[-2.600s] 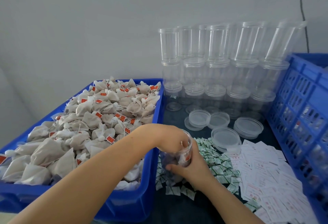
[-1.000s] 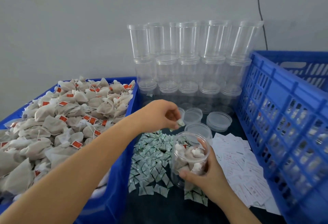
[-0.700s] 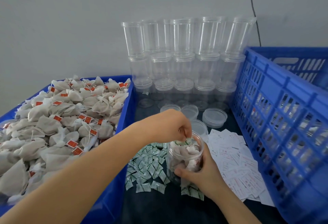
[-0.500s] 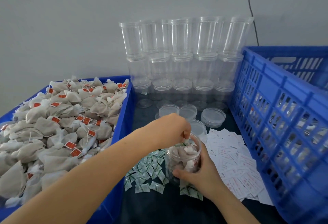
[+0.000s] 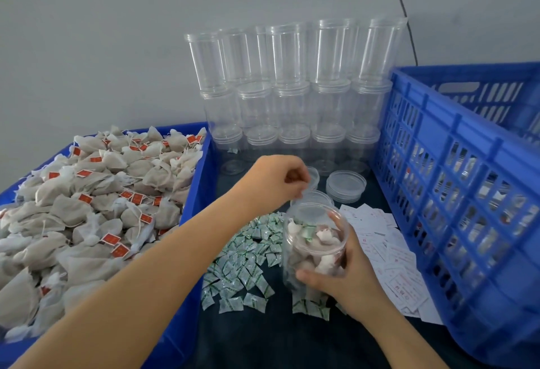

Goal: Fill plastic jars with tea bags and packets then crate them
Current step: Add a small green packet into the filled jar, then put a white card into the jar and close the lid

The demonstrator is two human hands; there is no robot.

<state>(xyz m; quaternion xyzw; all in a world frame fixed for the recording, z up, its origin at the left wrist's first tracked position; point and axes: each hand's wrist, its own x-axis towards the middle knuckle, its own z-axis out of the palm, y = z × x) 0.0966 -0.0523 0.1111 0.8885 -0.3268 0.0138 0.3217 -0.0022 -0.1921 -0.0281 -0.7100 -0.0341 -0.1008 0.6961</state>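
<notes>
- The jar (image 5: 315, 247) stands on the dark counter (image 5: 263, 336), just left of the blue crate (image 5: 455, 193) and in front of the stack of empty jars (image 5: 295, 97).
- The right hand (image 5: 347, 275) holds the jar, thumb across its near wall and fingers (image 5: 336, 219) hooked over the far rim.
- The left hand (image 5: 277, 181) hovers above and behind the jar mouth, fingers curled loosely; I cannot tell whether it pinches anything.
- Handling, as I judge it: the jar is thin clear plastic, light even when full, smooth and a bit slippery. Its wall would flex under a hard squeeze, so take it round the middle or by the stiffer rim.
- The tea bags (image 5: 96, 211) are soft, light pouches with strings and red tags that can snag. Pinch each by the body.
- The packets (image 5: 242, 266) left of the jar are small, flat and slick. Pick them singly by an edge.
- Counts: one jar being filled, with several tea bags and one green packet showing on top.
- One crate and one blue bin (image 5: 201, 181) of tea bags too many to count.
- The empty jars stand three tiers high, about five across.
- About three loose lids (image 5: 346, 186) lie behind the jar.
- Many white slips (image 5: 388, 254) lie between jar and crate.
</notes>
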